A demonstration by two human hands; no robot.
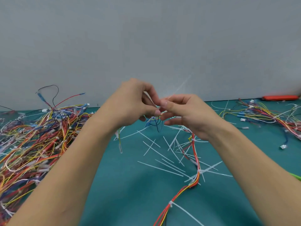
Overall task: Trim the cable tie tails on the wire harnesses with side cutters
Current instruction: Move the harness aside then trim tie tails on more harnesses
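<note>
Teal mat, both hands raised mid-scene, pinching one harness; no cutters in either hand.

Left pile of harnesses point(37, 141) sits untouched. Left hand point(130, 103) pinches wires at thumb and forefinger; right hand point(182, 111) pinches the same harness point(194, 152), a white tie tail point(182, 85) rising blurred behind it. Cut tails point(162, 154) litter the near mat point(130, 193). Orange tool point(281, 97) lies far right, type unclear. Risks: untrimmed tails snag neighbouring wires; loose offcuts hide uncut ties; fingers sit close to any cut.
</note>
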